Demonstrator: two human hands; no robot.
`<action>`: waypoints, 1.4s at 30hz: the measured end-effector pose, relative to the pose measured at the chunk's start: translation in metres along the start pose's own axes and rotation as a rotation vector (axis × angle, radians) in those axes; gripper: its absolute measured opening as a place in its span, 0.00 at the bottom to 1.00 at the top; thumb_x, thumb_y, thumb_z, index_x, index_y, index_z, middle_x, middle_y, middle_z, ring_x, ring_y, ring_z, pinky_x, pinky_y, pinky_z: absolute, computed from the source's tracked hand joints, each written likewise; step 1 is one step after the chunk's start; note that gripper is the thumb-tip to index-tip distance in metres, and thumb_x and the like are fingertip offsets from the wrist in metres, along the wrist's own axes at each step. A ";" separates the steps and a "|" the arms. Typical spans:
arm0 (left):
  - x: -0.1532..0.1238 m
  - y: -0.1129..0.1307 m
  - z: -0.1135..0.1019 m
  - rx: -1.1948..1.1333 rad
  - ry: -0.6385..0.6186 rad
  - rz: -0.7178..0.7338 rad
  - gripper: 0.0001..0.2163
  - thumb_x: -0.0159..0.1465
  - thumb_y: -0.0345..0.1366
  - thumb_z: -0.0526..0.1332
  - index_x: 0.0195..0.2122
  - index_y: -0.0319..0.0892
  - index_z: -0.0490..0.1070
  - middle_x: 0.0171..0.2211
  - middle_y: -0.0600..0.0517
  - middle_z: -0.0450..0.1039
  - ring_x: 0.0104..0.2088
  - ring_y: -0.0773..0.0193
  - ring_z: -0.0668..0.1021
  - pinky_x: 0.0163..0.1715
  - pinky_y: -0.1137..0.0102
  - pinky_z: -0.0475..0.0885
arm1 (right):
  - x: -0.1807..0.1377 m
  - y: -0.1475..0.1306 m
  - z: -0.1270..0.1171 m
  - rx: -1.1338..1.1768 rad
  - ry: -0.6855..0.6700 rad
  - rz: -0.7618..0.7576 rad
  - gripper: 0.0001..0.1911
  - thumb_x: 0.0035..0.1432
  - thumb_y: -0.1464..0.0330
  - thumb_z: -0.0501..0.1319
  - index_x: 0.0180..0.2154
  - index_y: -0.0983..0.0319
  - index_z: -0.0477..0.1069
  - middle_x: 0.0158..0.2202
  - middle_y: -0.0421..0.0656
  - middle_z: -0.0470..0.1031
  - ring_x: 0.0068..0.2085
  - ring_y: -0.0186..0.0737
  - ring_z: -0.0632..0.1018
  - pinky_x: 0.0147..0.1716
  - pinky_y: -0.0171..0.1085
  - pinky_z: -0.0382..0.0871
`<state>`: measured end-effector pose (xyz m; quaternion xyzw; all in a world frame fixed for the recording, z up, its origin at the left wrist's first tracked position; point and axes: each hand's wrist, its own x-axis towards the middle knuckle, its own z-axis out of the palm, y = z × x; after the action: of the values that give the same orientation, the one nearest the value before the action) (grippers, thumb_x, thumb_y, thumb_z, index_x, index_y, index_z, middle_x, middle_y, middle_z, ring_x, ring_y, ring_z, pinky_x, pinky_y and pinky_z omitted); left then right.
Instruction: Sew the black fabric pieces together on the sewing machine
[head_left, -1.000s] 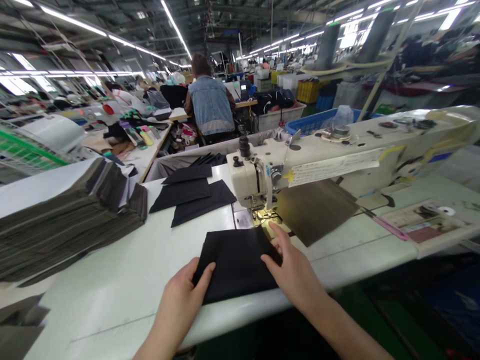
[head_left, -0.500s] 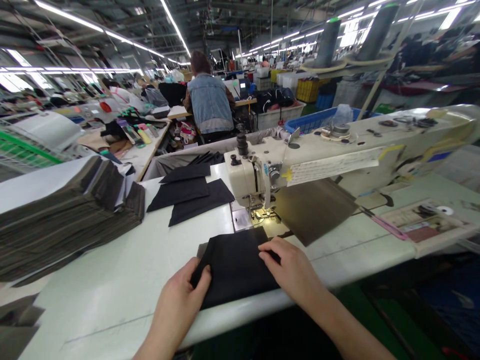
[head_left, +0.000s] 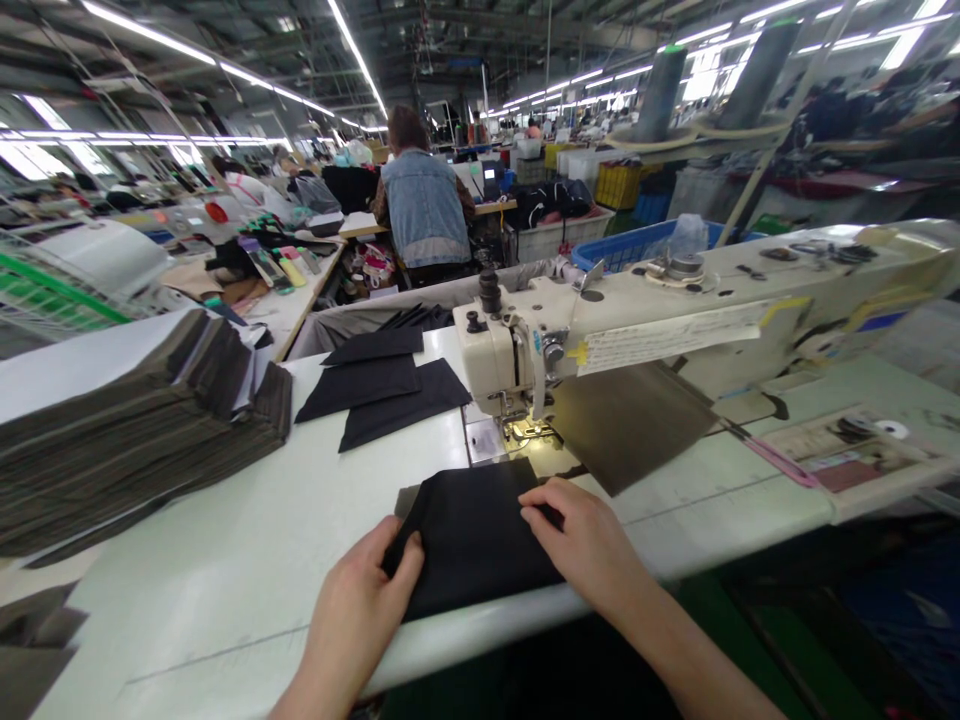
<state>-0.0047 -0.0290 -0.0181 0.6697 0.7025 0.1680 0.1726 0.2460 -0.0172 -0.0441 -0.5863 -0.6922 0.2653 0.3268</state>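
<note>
White table (head_left: 247,560), flat black fabric (head_left: 472,535)

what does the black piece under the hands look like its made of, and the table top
Black piece: seemingly woven cloth, matte; it lies limp with a soft folded edge under the left hand and right hand. Table top: likely laminate board, smooth, pale, faintly glossy, reflecting light softly.

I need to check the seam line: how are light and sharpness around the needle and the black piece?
Head view: a lamp lights the needle area brightly; the black fabric piece under left hand and right hand reads nearly featureless; the sewing machine bows with wide-angle distortion; far background soft.
</note>
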 end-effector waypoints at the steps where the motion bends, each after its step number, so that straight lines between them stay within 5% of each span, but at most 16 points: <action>1: 0.000 0.001 0.000 0.003 0.001 0.002 0.14 0.63 0.48 0.52 0.27 0.46 0.66 0.21 0.54 0.72 0.23 0.59 0.76 0.24 0.70 0.66 | 0.000 0.000 0.000 -0.009 -0.004 0.002 0.07 0.61 0.72 0.61 0.38 0.58 0.77 0.37 0.40 0.80 0.40 0.40 0.80 0.42 0.39 0.72; 8: 0.011 0.011 -0.013 0.037 -0.019 -0.075 0.15 0.67 0.51 0.52 0.32 0.46 0.66 0.21 0.54 0.72 0.24 0.57 0.77 0.26 0.69 0.66 | 0.000 -0.003 0.000 -0.206 0.058 -0.127 0.07 0.61 0.73 0.61 0.35 0.59 0.78 0.36 0.44 0.76 0.39 0.45 0.78 0.40 0.43 0.74; 13: 0.019 0.011 -0.021 0.281 -0.112 -0.098 0.11 0.69 0.42 0.51 0.30 0.46 0.64 0.22 0.52 0.73 0.25 0.56 0.78 0.26 0.70 0.64 | -0.008 0.005 -0.003 -0.333 0.143 -0.394 0.10 0.64 0.73 0.59 0.43 0.60 0.78 0.48 0.50 0.76 0.50 0.52 0.75 0.50 0.52 0.71; 16: 0.017 0.009 -0.021 0.438 -0.087 -0.107 0.11 0.69 0.43 0.53 0.38 0.44 0.70 0.28 0.49 0.77 0.27 0.54 0.80 0.27 0.68 0.68 | -0.013 0.013 -0.004 -0.356 0.140 -0.458 0.13 0.66 0.72 0.57 0.48 0.59 0.77 0.51 0.49 0.77 0.55 0.51 0.75 0.56 0.55 0.67; 20: 0.018 0.019 -0.006 0.396 0.136 0.295 0.17 0.66 0.33 0.56 0.57 0.40 0.67 0.56 0.37 0.72 0.53 0.46 0.78 0.50 0.54 0.74 | -0.010 0.016 -0.003 -0.347 0.104 -0.448 0.14 0.66 0.71 0.57 0.51 0.58 0.75 0.50 0.47 0.79 0.53 0.48 0.77 0.60 0.56 0.64; 24: 0.027 0.041 0.021 0.196 -0.100 0.662 0.23 0.69 0.33 0.55 0.66 0.43 0.60 0.68 0.42 0.59 0.68 0.51 0.63 0.64 0.50 0.63 | 0.005 0.013 0.003 -0.347 0.081 -0.438 0.13 0.66 0.73 0.57 0.50 0.60 0.74 0.50 0.47 0.78 0.53 0.47 0.77 0.62 0.57 0.61; 32: 0.053 0.043 0.024 0.124 -0.225 0.720 0.25 0.68 0.37 0.60 0.67 0.45 0.61 0.69 0.44 0.56 0.70 0.51 0.58 0.67 0.47 0.53 | 0.028 0.019 0.004 -0.276 0.087 -0.445 0.11 0.65 0.72 0.58 0.47 0.60 0.75 0.51 0.50 0.77 0.53 0.49 0.77 0.55 0.52 0.72; 42: 0.061 0.044 0.021 0.100 -0.257 0.718 0.25 0.68 0.37 0.59 0.66 0.45 0.62 0.70 0.46 0.56 0.70 0.52 0.58 0.68 0.47 0.51 | 0.031 0.019 0.004 -0.295 0.069 -0.428 0.12 0.66 0.72 0.58 0.49 0.61 0.75 0.53 0.49 0.76 0.55 0.50 0.75 0.56 0.53 0.70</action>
<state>0.0416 0.0340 -0.0169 0.8963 0.4031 0.0980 0.1564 0.2521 0.0165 -0.0565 -0.4765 -0.8201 0.0663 0.3097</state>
